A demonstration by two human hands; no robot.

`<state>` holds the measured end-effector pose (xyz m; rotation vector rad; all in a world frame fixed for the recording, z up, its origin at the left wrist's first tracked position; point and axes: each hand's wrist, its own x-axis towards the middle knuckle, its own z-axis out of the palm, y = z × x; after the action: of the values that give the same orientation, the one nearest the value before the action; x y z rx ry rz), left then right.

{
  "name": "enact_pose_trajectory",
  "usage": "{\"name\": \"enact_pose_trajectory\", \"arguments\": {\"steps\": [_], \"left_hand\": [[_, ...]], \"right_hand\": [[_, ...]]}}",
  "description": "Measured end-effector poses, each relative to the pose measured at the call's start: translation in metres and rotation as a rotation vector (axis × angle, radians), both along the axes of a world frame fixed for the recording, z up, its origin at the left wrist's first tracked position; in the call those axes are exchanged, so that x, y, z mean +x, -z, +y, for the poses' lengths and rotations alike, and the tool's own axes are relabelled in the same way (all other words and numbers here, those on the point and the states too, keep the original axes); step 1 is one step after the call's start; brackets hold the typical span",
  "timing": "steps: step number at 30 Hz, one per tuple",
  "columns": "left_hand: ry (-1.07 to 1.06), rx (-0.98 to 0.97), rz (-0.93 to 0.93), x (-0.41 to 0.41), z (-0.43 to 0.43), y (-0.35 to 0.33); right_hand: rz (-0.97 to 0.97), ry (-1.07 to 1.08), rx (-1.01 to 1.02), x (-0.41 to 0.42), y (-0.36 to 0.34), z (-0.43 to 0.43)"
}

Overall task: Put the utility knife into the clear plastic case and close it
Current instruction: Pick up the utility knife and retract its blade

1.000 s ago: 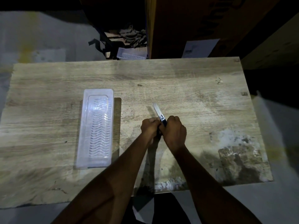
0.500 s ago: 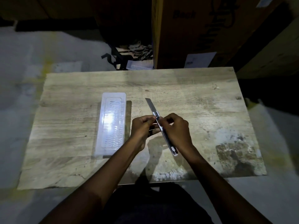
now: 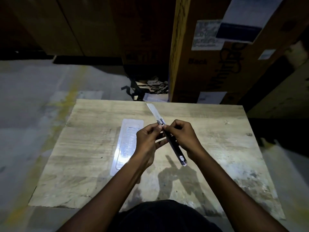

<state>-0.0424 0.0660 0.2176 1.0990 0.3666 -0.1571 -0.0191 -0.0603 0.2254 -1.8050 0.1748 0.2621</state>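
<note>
The utility knife (image 3: 173, 146) is dark and slim, with its silver blade extended up and to the left. I hold it above the wooden table (image 3: 225, 148). My right hand (image 3: 184, 136) grips the handle near its middle. My left hand (image 3: 148, 139) pinches the knife at the slider, just below the blade. The clear plastic case (image 3: 127, 141) lies flat on the table to the left of my hands, its lower end partly hidden by my left forearm. Whether it is open or closed I cannot tell.
Large cardboard boxes (image 3: 209, 56) with paper labels stand just behind the table's far edge. A heap of straps and scraps (image 3: 150, 89) lies on the grey floor (image 3: 41, 106) at the back. The right front of the tabletop is stained.
Both hands have lifted the knife off the table and higher toward the camera. More of the blade and handle now shows. The view has tilted up and back.
</note>
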Motion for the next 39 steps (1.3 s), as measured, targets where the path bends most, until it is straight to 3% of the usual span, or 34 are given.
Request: {"name": "enact_pose_trajectory", "arguments": {"steps": [12,18,23,29,39], "left_hand": [[-0.187,-0.017,-0.058,0.023,0.016,-0.029],[-0.219,-0.022,-0.062,0.027,0.021,-0.032],[-0.177,0.04,-0.099,0.024,0.012,-0.032],[-0.165,0.139,-0.183,0.019,-0.005,-0.035],[-0.182,0.086,-0.153,0.027,-0.013,-0.034]], "right_hand": [[-0.023,-0.023,0.024,-0.001,-0.018,0.004],[0.074,-0.105,0.05,-0.015,-0.019,-0.003],[0.163,-0.176,0.213,-0.023,-0.016,-0.007],[0.317,-0.173,0.139,-0.013,-0.02,-0.013],[0.2,-0.031,0.204,-0.014,-0.012,-0.006]]}}
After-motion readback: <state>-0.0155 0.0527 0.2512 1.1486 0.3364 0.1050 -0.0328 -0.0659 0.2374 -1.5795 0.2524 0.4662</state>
